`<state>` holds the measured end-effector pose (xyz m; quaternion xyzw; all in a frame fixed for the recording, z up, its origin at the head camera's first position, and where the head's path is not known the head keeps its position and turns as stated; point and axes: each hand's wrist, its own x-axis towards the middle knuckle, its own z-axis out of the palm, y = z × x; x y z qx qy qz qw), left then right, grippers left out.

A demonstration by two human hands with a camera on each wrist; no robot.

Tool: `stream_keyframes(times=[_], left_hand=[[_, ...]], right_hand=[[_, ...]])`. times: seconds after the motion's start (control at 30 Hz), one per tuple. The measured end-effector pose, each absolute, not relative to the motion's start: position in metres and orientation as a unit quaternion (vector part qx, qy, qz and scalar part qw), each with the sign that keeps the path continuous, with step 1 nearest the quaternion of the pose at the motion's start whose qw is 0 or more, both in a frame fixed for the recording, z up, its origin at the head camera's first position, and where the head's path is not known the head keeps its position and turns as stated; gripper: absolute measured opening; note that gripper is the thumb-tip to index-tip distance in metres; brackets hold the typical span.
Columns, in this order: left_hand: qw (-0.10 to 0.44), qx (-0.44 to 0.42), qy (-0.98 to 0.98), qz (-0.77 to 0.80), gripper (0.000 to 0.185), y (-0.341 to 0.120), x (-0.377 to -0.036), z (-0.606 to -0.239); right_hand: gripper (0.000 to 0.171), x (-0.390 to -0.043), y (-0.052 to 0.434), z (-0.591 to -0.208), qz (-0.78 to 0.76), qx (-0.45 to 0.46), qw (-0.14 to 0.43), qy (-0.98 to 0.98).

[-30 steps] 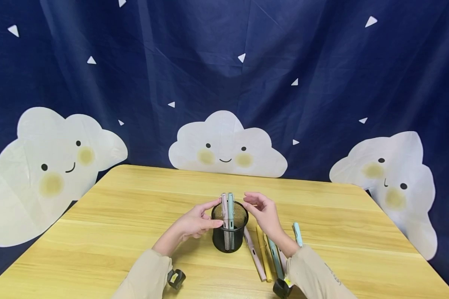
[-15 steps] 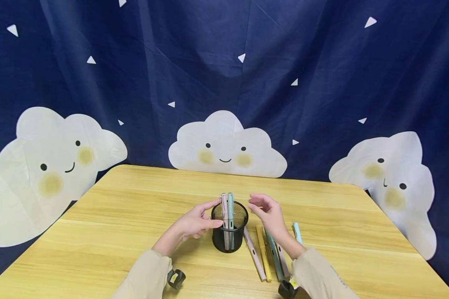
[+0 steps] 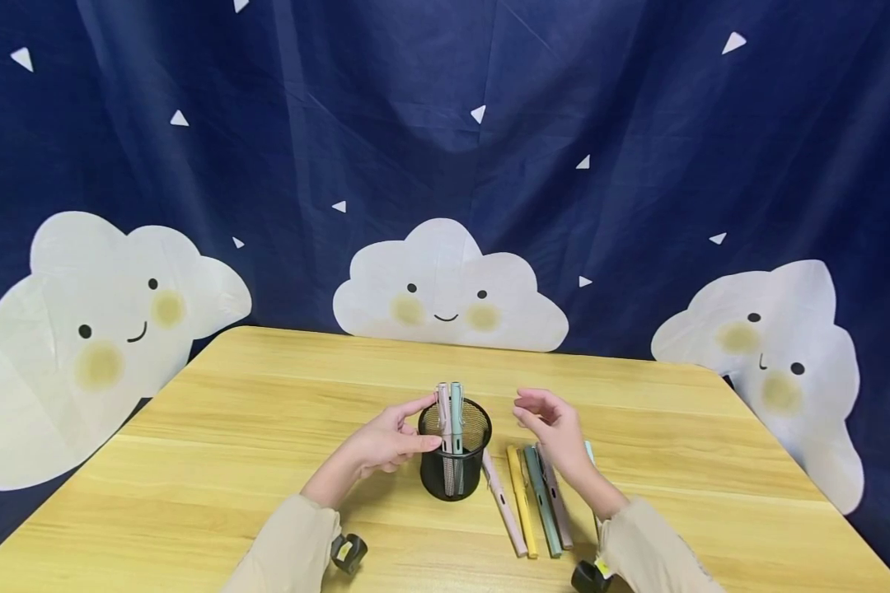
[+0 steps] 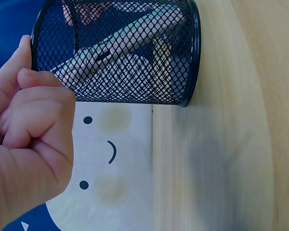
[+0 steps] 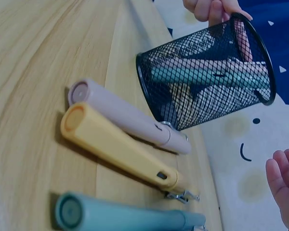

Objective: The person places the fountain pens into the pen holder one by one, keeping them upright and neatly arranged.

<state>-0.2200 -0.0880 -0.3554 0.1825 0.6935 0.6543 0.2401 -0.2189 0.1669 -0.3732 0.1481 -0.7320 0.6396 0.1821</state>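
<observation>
A black mesh pen holder (image 3: pixel 455 463) stands mid-table with a pink pen (image 3: pixel 443 409) and a mint pen (image 3: pixel 456 409) upright in it. My left hand (image 3: pixel 426 422) pinches its left rim between thumb and forefinger; the left wrist view shows the thumb at the rim of the holder (image 4: pixel 135 57). My right hand (image 3: pixel 523 413) hovers empty with relaxed fingers, right of the holder and above pens lying on the table: pink (image 3: pixel 503 502), yellow (image 3: pixel 521 498), green (image 3: pixel 541 498), mauve (image 3: pixel 556 498). The right wrist view shows the holder (image 5: pixel 207 82), the pink pen (image 5: pixel 125 115) and the yellow pen (image 5: pixel 115 147).
The wooden table (image 3: pixel 267 395) runs back to a dark blue curtain with white clouds (image 3: pixel 448 288). A light blue pen (image 3: pixel 589 449) lies mostly hidden behind my right wrist. Wrist cameras (image 3: pixel 348 552) show at the near edge.
My right hand has drifted right, away from the holder's rim, uncovering more of the pens on the table. The left hand and the holder have not moved.
</observation>
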Motion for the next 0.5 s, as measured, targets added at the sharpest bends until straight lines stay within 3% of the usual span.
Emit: stream_keyframes(times=[0.5], left_hand=[[0.24, 0.187, 0.691, 0.655, 0.075, -0.089, -0.221, -0.356]], right_hand=[[0.02, -0.214, 0.187, -0.379, 0.625, 0.147, 0.198, -0.74]])
